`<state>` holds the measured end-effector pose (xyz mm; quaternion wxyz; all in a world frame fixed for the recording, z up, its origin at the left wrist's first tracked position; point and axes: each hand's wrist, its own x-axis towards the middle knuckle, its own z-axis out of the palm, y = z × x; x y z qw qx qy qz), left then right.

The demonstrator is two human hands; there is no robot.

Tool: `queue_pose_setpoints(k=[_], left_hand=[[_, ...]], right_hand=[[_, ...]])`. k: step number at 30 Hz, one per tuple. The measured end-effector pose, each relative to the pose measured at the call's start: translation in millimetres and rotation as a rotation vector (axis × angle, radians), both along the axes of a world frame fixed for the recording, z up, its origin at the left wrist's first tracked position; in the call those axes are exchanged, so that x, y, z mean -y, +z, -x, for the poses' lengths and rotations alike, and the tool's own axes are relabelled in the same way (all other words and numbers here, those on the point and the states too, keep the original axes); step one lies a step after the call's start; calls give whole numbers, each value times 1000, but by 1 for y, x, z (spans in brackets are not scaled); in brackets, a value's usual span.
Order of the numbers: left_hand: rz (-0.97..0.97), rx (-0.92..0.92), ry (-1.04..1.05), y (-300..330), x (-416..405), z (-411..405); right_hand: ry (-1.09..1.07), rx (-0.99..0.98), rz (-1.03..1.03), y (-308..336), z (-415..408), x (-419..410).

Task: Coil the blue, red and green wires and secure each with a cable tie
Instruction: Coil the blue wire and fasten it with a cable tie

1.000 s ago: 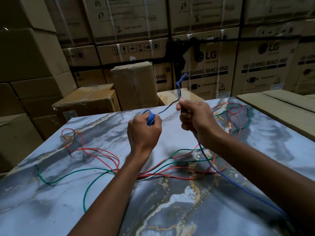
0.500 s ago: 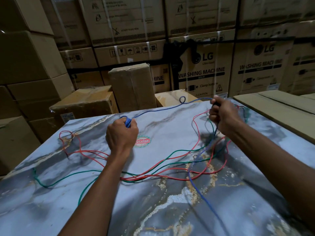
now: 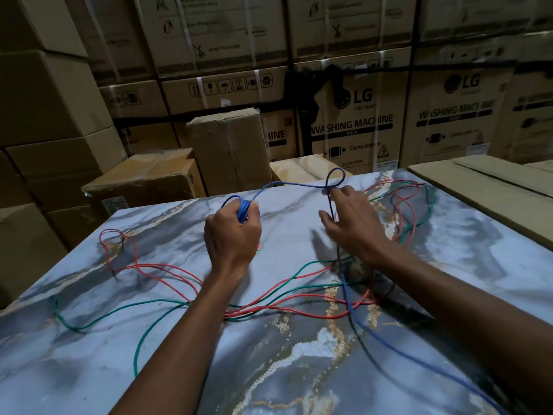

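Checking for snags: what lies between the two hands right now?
In the head view, only a raised span of blue wire, with one loop, runs from the left hand to the right hand; bare table lies below.

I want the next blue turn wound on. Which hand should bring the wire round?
The right hand: its open fingers touch the loose blue wire near its loop, while the left hand grips the blue coil.

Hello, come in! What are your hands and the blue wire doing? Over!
Left hand grips small blue wire coil. Right hand fingers spread, blue strand running through them. Red wire and green wire loose on table, crossing the blue.
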<state>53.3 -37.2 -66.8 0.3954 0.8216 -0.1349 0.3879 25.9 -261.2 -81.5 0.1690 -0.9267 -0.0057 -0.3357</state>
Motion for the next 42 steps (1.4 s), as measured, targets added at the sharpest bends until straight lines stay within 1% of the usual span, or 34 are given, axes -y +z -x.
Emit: queue_pose_setpoints(k=[2,4,5,7,8,9,10,12,13,14,15,17,18,19,20,24,26,28,31,33,34,38,42], left_hand=[[-37,32,-18,2,3,5],[-75,68,-36,4,5,10],[-96,84,-46,6,6,13],[-145,129,-85,8,8,18],[-173,155,-120,9,10,20],[-199,180,-161,10,12,22],[-220,197,-199,10,14,23],[-244,203,-248,11,17,26],[-253,197,-253,11,18,26],[-259,188,-242,11,18,25],[-259,177,-212,12,17,23],[-235,149,-107,13,12,19],[-222,132,-47,13,9,17],[-207,112,13,13,5,15],[-191,90,68,11,2,12],[-152,22,195,6,-7,5],[-122,0,234,7,-9,3],[-84,-30,257,8,-11,2],[-24,-52,314,11,-21,-4],[36,-61,346,14,-29,-9],[73,-72,365,15,-33,-10],[203,-135,420,14,-45,-16],[252,-168,399,8,-48,-20]], right_hand=[[56,157,-148,2,-2,-6],[75,184,-315,8,-1,-10],[58,165,-332,12,1,-11],[55,81,-295,16,7,-12],[77,12,-307,19,10,-13],[100,-81,-374,21,10,-14],[109,-198,-506,23,11,-15],[118,-469,-875,28,13,-18],[125,-561,-1014,30,15,-20],[136,-600,-1101,31,15,-20],[150,-596,-1168,32,15,-19],[173,-500,-1259,30,14,-13],[171,-440,-1263,30,14,-9],[167,-381,-1223,29,16,-6],[163,-312,-1132,28,19,-4],[210,69,-656,25,29,-17],[183,210,-350,24,25,-23],[126,295,-82,23,21,-25],[59,331,184,23,22,-28],[58,311,288,24,23,-30],[95,298,315,23,23,-31],[230,228,359,21,24,-36],[234,328,337,28,28,-38]])
